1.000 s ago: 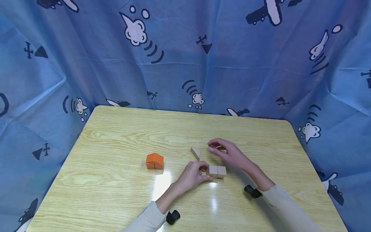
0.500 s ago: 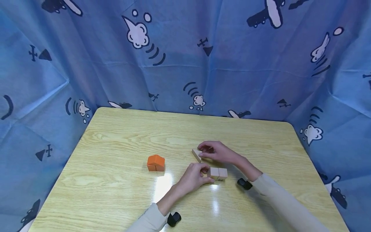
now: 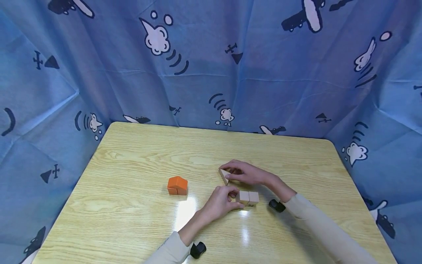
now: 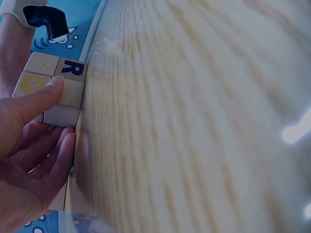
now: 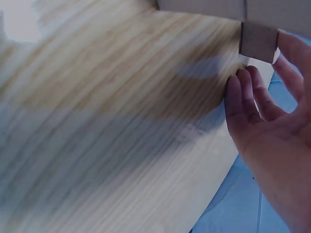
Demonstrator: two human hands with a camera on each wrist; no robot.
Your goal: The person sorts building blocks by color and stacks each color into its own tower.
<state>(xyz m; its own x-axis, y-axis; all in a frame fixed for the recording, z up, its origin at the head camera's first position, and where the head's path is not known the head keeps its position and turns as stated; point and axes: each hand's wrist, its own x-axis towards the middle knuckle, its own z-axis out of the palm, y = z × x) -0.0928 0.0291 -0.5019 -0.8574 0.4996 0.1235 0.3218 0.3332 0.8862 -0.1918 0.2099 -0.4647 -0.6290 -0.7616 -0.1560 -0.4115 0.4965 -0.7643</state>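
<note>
In the head view my left hand (image 3: 219,201) pinches the left end of a small group of plain wooden cubes (image 3: 253,197). Its thumb lies along the front and its fingers are behind. The left wrist view shows the wooden cubes (image 4: 43,64) stacked two high; one carries a dark letter R, another a yellow mark partly under the thumb. Just beyond them, my right hand (image 3: 245,173) holds a triangular wooden block (image 3: 224,176) between thumb and fingers, close to the tabletop. In the right wrist view, the right hand (image 5: 272,126) touches a pale wooden block (image 5: 260,41).
To the left stands a small orange block group (image 3: 177,185) with a peaked top piece on two lower pieces. The wood-grain table (image 3: 132,220) ends at a blue patterned curtain (image 3: 197,66) behind and at both sides.
My right hand has moved left and taken hold of the triangular wooden block, which it did not touch a second ago. The left hand has kept its grip on the wooden cubes.
</note>
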